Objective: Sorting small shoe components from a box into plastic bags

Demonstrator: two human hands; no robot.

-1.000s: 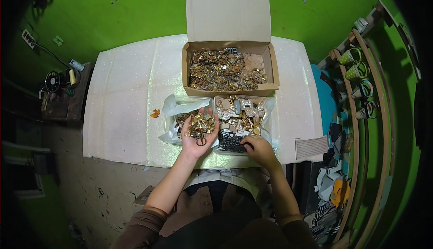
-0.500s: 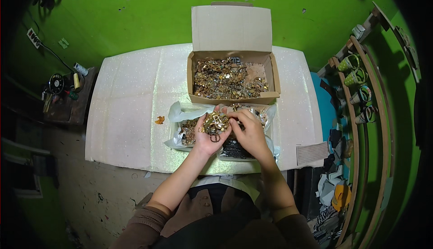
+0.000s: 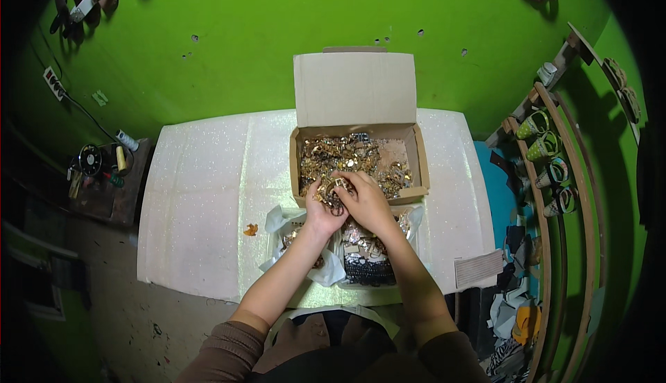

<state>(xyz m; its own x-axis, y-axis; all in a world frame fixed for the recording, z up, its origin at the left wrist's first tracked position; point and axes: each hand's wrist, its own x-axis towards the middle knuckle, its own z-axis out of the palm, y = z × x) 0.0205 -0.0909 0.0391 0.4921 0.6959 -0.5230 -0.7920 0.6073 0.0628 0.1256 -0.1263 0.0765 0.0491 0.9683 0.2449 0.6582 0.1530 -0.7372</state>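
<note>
My left hand (image 3: pixel 321 216) is cupped under a heap of gold and dark metal buckles (image 3: pixel 333 193). From the right, my right hand (image 3: pixel 369 206) covers the heap, its fingers bent onto the pieces. Both hands are over the front edge of an open cardboard box (image 3: pixel 356 91), whose bottom is covered with many similar metal fittings (image 3: pixel 333 150). Below my wrists stand two shallow trays. The left one has pale paper lining (image 3: pixel 334 269) and small pieces, partly hidden by my forearm. Black strung pieces (image 3: pixel 370 272) and shiny bits lie in the right one.
A pale glittery cloth (image 3: pixel 194 196) covers the table. An orange scrap (image 3: pixel 250 230) lies left of the trays, and a ribbed grey piece (image 3: pixel 479 269) at the right edge. A wooden rack (image 3: pixel 555 140) with sandals stands right; a small dark table (image 3: pixel 111 199) with tools stands left.
Both hands have moved away from me, from above the trays to the box's front edge, carrying the buckles. My right hand has closed further over the heap. The view has tilted upward.
</note>
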